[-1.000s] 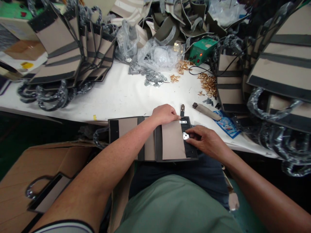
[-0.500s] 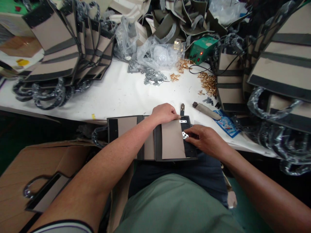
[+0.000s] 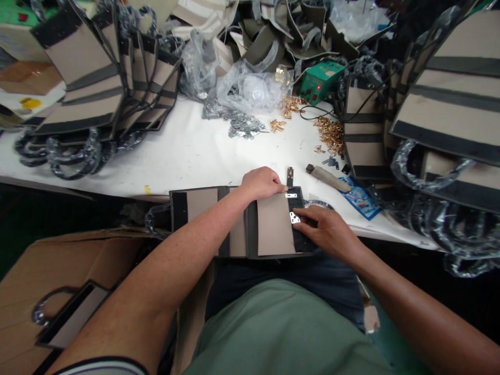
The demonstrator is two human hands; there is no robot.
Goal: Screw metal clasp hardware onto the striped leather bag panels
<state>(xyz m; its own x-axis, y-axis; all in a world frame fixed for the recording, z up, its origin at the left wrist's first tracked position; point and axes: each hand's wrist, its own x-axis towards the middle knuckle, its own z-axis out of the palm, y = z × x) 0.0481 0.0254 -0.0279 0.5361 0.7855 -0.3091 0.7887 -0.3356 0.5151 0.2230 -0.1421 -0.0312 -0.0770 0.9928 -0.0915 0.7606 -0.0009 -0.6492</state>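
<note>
A beige and dark grey folding panel (image 3: pixel 273 229) lies open at the table's front edge, over my lap. My left hand (image 3: pixel 263 183) is closed in a pinch at its top edge, beside a small silver plate (image 3: pixel 291 196) and a dark tab with a metal clasp (image 3: pixel 290 176) that sticks out past the edge. Between the thumb and forefinger of my right hand (image 3: pixel 324 225) is a larger silver plate with holes (image 3: pixel 295 217), lying against the panel's black strip.
Silver plates (image 3: pixel 244 126) and gold-coloured parts (image 3: pixel 330 134) lie in heaps near a green box (image 3: pixel 322 80). Stacked panels stand left (image 3: pixel 94 88) and right (image 3: pixel 457 104). A wrapped tool (image 3: pixel 330 178) rests on a blue packet (image 3: pixel 361 200). A cardboard box (image 3: pixel 70 260) is lower left.
The silver plate at my right hand has turned and now sits squarer on the black strip. The whole view has shifted slightly, with things a little further left.
</note>
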